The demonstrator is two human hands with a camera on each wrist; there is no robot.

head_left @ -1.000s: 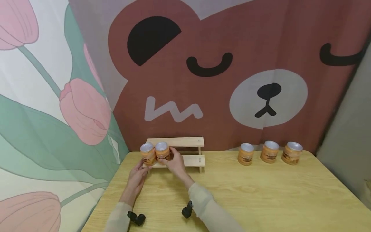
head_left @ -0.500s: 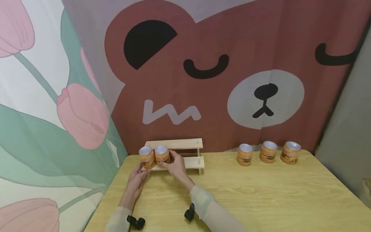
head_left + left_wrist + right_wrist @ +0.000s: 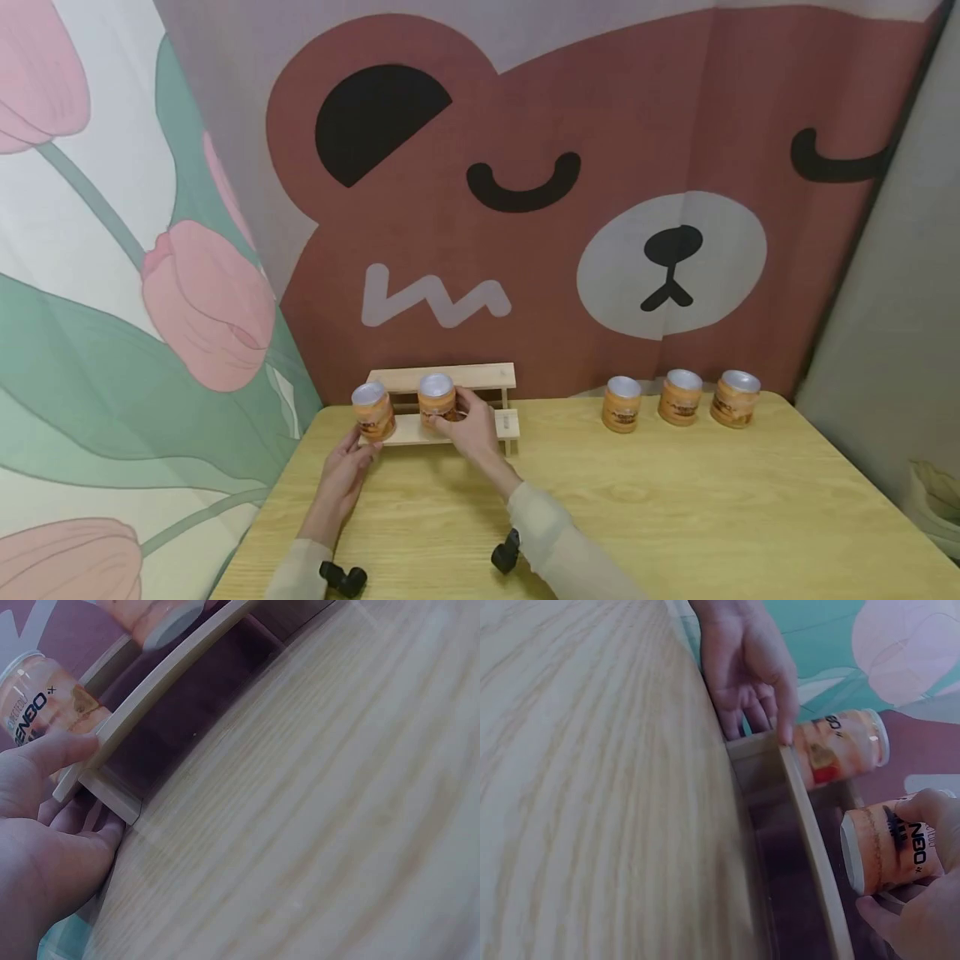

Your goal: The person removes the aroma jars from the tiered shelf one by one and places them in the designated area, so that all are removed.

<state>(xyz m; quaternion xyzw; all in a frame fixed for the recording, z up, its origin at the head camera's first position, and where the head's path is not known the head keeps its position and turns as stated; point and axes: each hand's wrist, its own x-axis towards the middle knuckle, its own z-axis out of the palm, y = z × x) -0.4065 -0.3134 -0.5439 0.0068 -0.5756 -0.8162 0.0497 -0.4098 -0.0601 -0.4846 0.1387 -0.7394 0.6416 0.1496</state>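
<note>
Right now the right hand (image 3: 474, 421) curls its fingers and thumb round an orange can (image 3: 437, 398), holding it at the lower step of a small wooden shelf (image 3: 504, 375) in the lower middle of the head view. The left hand (image 3: 347, 467) steadies the shelf's left end with straight fingers, its thumb on the edge of the lower board beside a second can (image 3: 372, 410) that stands there. From the pictures I cannot tell whether the held can rests on the step or hangs just above it.

To do this step well, I judge the can should be kept upright, set flat with its base wholly on the board, apart from its neighbour, and let go only once it sits firm, while the left hand holds the light shelf from sliding.

A pale wooden table (image 3: 675, 500) fills the lower frame; three more cans (image 3: 678, 400) stand in a row at its far edge, right of centre. Behind hangs a brown bear cloth (image 3: 600, 125), with a tulip cloth (image 3: 112, 250) at the left.
</note>
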